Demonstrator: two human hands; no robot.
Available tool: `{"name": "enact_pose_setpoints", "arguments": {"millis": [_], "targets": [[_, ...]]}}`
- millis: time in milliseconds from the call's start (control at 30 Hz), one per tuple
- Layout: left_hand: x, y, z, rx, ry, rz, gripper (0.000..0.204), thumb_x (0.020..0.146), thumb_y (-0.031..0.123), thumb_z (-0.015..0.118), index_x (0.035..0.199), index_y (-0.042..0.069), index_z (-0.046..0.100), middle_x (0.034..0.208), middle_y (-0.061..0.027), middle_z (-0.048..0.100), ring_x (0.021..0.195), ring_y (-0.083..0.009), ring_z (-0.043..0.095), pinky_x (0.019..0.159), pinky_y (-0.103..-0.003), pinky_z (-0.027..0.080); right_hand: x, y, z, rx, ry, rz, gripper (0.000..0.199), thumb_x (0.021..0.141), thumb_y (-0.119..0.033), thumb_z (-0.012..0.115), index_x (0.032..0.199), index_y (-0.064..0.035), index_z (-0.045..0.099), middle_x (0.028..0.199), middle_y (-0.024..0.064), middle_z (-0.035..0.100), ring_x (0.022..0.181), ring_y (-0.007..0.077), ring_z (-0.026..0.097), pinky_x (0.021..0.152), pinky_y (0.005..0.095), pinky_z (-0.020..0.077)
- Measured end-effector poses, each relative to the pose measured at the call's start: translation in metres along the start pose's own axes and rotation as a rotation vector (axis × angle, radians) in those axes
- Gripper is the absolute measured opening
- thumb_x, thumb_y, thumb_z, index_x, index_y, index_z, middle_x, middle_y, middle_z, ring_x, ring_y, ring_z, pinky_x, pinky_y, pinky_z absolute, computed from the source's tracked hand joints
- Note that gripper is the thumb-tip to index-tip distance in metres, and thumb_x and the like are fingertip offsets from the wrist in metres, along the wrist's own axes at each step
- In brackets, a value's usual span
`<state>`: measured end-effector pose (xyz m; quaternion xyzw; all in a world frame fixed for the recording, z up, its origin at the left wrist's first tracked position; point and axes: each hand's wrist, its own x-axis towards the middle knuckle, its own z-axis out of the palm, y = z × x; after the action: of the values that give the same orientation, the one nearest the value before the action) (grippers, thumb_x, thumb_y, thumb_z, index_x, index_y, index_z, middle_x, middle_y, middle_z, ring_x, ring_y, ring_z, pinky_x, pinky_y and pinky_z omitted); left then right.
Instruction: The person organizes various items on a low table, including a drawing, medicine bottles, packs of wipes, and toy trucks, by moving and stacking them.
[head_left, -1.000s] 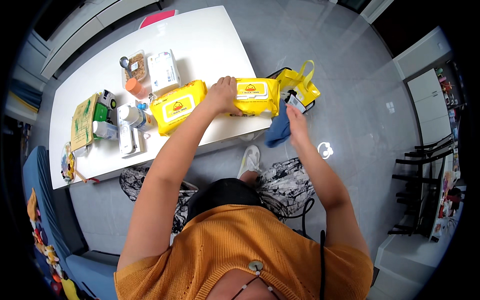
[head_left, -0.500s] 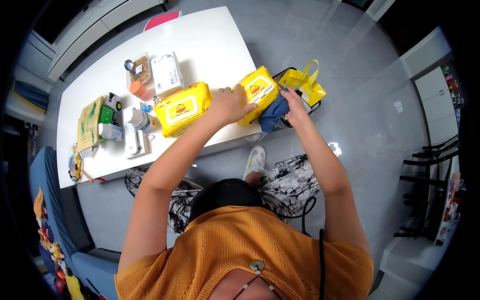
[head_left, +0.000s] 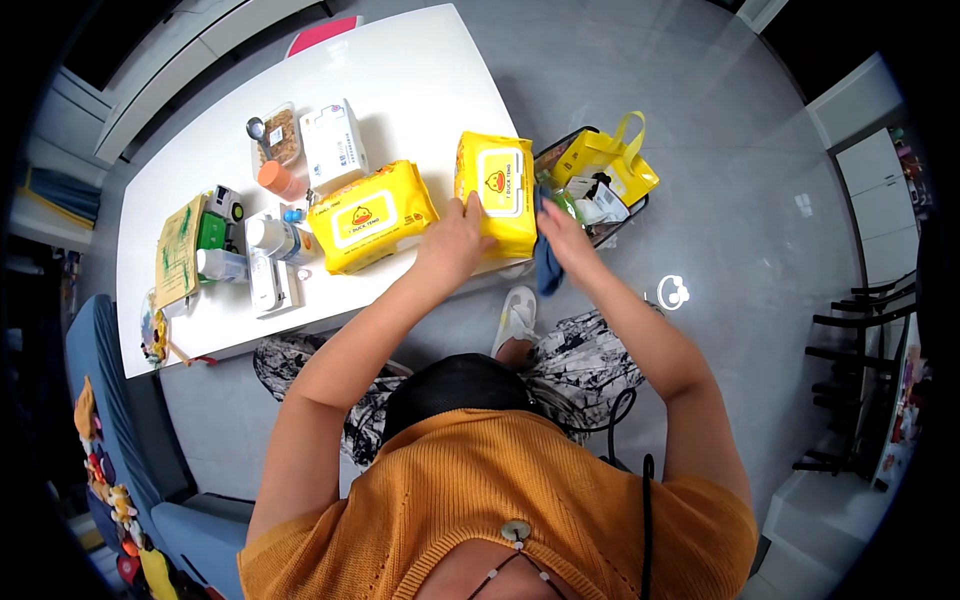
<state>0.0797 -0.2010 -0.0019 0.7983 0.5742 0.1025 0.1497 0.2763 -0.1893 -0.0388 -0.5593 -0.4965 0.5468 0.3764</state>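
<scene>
A yellow pack of wipes [head_left: 500, 180] stands at the table's right end, its white lid panel facing up. My left hand [head_left: 456, 242] grips its left lower edge, thumb over the near side. My right hand [head_left: 570, 246] holds a dark blue cloth [head_left: 547, 268] against the pack's right side; part of the cloth hangs down past the table edge. Just left of my left hand lies a second yellow pack of wipes [head_left: 365, 215], untouched and tilted a little.
Left of the packs are a white box [head_left: 334, 145], an orange-capped bottle [head_left: 281, 181], a food container [head_left: 281, 135] with a spoon, white bottles [head_left: 268, 236] and a green toy truck [head_left: 212, 232]. Beyond the table's right edge, a dark-rimmed bin [head_left: 640, 207] holds a yellow bag [head_left: 622, 168].
The right pack has turned more upright and shifted slightly. My right hand and the cloth have moved down and closer along its right side, uncovering items in the bin.
</scene>
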Motion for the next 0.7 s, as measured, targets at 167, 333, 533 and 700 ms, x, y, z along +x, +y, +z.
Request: {"name": "enact_pose_setpoints", "arguments": {"millis": [167,333,533,700], "targets": [[-0.006,0.001,0.0,-0.067,0.042,-0.009,0.064,0.079,0.024,0.063,0.128,-0.003,0.033,0.104,-0.0224,0.047,0.082,-0.0377,0.059,0.07,-0.042,0.05,-0.035,0.005,-0.031,-0.417,-0.13,-0.052,0.033,0.086,-0.019,0.054,0.114,-0.0003,0.057,0.101,0.0141,0.062,0.092,0.0211,0.06,0.081,0.0286,0.0447],[-0.023,-0.007,0.005,-0.209,0.103,0.041,0.064,0.079,0.019,0.062,0.131,-0.003,0.03,0.108,-0.0242,0.045,0.09,-0.0398,0.056,0.074,-0.043,0.049,0.005,-0.026,-0.046,-0.47,0.061,-0.257,0.033,0.084,-0.035,0.057,0.1,-0.0066,0.062,0.092,0.0087,0.065,0.086,0.0201,0.062,0.073,0.0292,0.0462],[-0.039,-0.011,0.005,-0.275,0.036,-0.007,0.066,0.08,0.015,0.062,0.135,0.003,0.027,0.117,-0.0249,0.042,0.095,-0.0411,0.054,0.08,-0.043,0.047,0.041,-0.081,-0.012,-0.95,0.032,-0.09,0.063,0.077,-0.065,0.048,0.094,-0.0067,0.063,0.092,0.0132,0.065,0.087,0.0284,0.062,0.074,0.0355,0.047],[-0.05,-0.012,0.004,-0.305,-0.008,-0.02,0.067,0.081,0.015,0.06,0.136,0.004,0.025,0.117,-0.025,0.044,0.094,-0.0406,0.055,0.079,-0.042,0.048,0.067,-0.069,-0.016,-0.965,-0.114,-0.013,0.065,0.072,-0.065,0.055,0.083,-0.001,0.065,0.079,0.0155,0.065,0.078,0.0286,0.063,0.068,0.0352,0.0474]]}}
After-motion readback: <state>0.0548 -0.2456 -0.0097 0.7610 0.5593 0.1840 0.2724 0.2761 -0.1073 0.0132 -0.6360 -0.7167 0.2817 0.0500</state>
